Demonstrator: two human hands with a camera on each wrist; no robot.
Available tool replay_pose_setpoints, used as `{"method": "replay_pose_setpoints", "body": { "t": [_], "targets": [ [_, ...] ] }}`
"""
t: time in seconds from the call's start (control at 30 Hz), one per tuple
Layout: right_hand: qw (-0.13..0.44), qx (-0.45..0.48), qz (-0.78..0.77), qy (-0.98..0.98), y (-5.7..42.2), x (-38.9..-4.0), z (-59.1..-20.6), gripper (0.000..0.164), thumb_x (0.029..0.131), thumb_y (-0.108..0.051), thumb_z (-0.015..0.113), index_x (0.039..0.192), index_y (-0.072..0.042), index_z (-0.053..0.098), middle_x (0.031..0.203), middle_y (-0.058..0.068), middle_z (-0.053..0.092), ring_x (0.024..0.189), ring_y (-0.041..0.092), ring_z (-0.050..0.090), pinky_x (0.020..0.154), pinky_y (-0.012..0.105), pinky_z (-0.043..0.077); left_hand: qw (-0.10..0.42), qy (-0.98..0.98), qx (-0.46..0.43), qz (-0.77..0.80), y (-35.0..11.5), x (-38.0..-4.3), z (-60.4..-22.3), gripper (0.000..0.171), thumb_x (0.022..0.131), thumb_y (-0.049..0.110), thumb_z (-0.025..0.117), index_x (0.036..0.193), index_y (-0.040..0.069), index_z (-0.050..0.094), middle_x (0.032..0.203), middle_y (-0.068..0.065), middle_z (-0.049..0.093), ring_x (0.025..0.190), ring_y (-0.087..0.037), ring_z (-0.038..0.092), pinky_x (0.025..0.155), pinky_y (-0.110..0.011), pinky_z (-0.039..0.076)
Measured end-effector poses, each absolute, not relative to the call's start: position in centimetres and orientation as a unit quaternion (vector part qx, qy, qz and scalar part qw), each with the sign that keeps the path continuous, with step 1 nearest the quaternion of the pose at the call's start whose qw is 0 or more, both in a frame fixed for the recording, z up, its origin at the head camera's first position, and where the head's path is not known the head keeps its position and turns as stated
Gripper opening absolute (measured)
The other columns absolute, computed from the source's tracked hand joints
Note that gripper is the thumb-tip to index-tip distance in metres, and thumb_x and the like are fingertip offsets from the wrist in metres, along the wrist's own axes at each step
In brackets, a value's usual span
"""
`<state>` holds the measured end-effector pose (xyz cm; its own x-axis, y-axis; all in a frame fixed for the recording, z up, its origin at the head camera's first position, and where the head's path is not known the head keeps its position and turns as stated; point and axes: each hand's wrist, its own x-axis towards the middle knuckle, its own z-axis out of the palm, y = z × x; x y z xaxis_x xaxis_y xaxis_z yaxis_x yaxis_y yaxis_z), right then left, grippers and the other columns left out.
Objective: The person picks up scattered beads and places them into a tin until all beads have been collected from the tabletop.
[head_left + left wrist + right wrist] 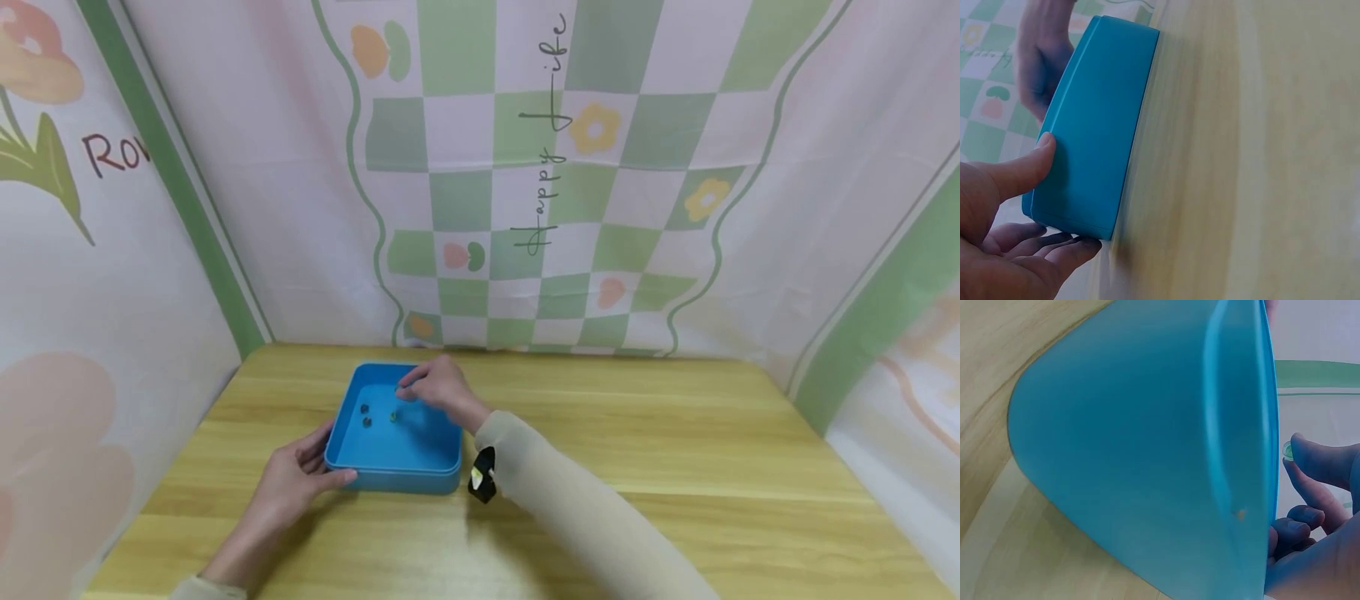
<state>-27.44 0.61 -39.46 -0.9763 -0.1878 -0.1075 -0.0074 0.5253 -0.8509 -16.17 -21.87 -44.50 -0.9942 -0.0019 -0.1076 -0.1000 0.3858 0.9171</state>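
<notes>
A shallow blue box [397, 481], open at the top, sits on the table. My left hand [288, 475] holds its near left corner, the thumb on the front wall and the fingers along the left side. Over the back right part of the box is my right hand [442, 387]. Between its thumb and index finger it pinches a small clear green glass bead [1287, 450], raised above the rim. On the box floor lie two small dark pieces [364, 409] and one small greenish piece [393, 417], too small to make out well.
The box stands on a wood-grain table [637, 433], left of its middle. A patterned curtain [525, 192] hangs behind the table's far edge. A black device [482, 475] is strapped at the right wrist, near the box's right wall.
</notes>
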Motion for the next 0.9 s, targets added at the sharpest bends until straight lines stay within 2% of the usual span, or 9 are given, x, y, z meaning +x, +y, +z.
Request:
{"method": "replay_pose_setpoints", "body": {
  "t": [0.33, 0.9],
  "targets": [
    [0.100, -0.045, -0.477, 0.872, 0.02, -27.43, -39.81, 0.009, 0.093, -0.014, 0.084, 0.100, -0.010, 0.085, 0.114, 0.006, 0.076, 0.123, 0.030, 0.063, 0.106, 0.051, 0.055, 0.046, 0.832, -0.032, 0.552, -21.80, -16.11, -44.52, 0.089, 0.091, 0.018, 0.087, 0.161, -0.002, 0.035, 0.161, -0.030, 0.037, 0.141, -0.047, 0.046, 0.107, -0.048, 0.050],
    [0.082, -0.042, -0.473, 0.876, -0.30, -27.63, -39.98, 0.008, 0.093, -0.015, 0.084, 0.098, -0.009, 0.085, 0.112, 0.008, 0.076, 0.116, 0.030, 0.066, 0.101, 0.049, 0.058, 0.048, 0.831, -0.030, 0.554, -22.09, -16.33, -44.74, 0.090, 0.091, 0.019, 0.087, 0.162, -0.001, 0.035, 0.162, -0.029, 0.036, 0.143, -0.047, 0.045, 0.108, -0.047, 0.049]
  ]
}}
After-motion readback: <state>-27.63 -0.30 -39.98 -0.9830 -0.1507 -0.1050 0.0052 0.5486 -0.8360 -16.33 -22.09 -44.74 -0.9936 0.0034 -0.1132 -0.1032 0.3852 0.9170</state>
